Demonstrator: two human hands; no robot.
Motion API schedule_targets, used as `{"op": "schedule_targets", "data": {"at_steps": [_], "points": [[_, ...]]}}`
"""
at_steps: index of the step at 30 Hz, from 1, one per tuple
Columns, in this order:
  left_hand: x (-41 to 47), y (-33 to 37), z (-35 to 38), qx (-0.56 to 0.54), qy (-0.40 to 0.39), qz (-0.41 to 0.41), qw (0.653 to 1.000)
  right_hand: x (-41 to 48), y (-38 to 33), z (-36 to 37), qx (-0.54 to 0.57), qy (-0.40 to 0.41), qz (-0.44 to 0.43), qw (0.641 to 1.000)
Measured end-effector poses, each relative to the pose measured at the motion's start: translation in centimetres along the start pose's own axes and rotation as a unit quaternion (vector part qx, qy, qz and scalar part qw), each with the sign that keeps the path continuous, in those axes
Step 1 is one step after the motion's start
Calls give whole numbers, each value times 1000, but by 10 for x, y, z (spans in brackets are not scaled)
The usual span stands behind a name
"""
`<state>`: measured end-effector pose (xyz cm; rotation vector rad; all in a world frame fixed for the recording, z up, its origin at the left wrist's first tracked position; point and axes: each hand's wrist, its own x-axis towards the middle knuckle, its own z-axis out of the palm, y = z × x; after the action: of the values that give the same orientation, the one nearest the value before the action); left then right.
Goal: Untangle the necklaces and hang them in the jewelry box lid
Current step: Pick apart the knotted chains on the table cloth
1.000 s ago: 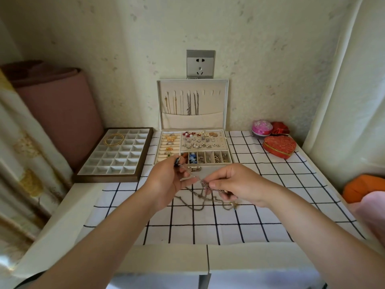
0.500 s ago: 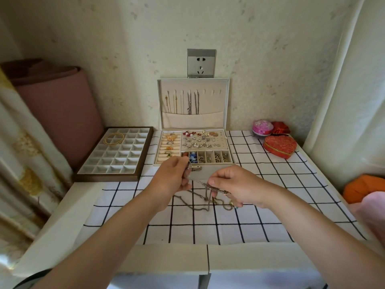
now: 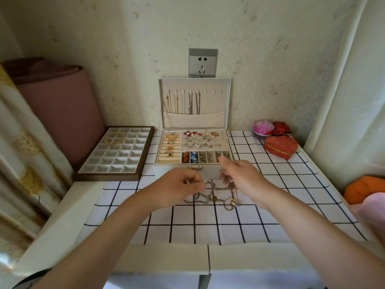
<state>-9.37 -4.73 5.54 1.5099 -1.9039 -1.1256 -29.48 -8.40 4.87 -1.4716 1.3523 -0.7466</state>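
Head view: I'm looking down at a white tabletop (image 3: pixel 62 226) covered with a checked cloth (image 3: pixel 208 226). Both bare arms reach in over it. The tangled necklaces (image 3: pixel 214 197) lie in a small heap on the cloth between the two hands, just in front of the jewelry box (image 3: pixel 193 170).

The left hand (image 3: pixel 179 186) has its fingers curled, and its fingertips pinch the silver top of the heap. The right hand (image 3: pixel 243 178) is blurred. A thin strand runs up from the heap to its fingers (image 3: pixel 226 180), but I cannot tell whether they grip it.

The box stands open against the wall, under a socket (image 3: pixel 203 63). Its lid (image 3: pixel 212 119) is upright, and a few hung chains (image 3: pixel 190 102) drop into the lid's pocket on the left half. Rings, earrings and small bits fill the compartments below.

A divided tray (image 3: pixel 108 176) sits to the left of the box with a gold bangle (image 3: pixel 114 138) in it. A red heart-shaped box (image 3: pixel 281 146) lies to the right.
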Motion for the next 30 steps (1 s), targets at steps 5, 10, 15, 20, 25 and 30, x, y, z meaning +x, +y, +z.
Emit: {"op": "schedule_targets", "data": {"at_steps": [5, 10, 15, 20, 25, 30], "points": [[-1, 3, -11, -102, 44, -20, 994, 3, -7, -8, 279, -20, 43, 959], [2, 8, -13, -354, 39, -38, 934, -3, -20, -14, 386, -23, 39, 921], [2, -1, -14, -163, 57, -71, 982, 0, -11, -11, 243, 7, 21, 970], [-1, 0, -12, -17, 52, -13, 998, -4, -8, -7, 180, -52, -12, 982], [-4, 8, -6, -110, 42, -21, 993, -17, -5, 8, -48, -23, -76, 996], [-5, 9, -2, -174, 5, -23, 984, -22, -9, 18, -36, -79, -94, 992]]}}
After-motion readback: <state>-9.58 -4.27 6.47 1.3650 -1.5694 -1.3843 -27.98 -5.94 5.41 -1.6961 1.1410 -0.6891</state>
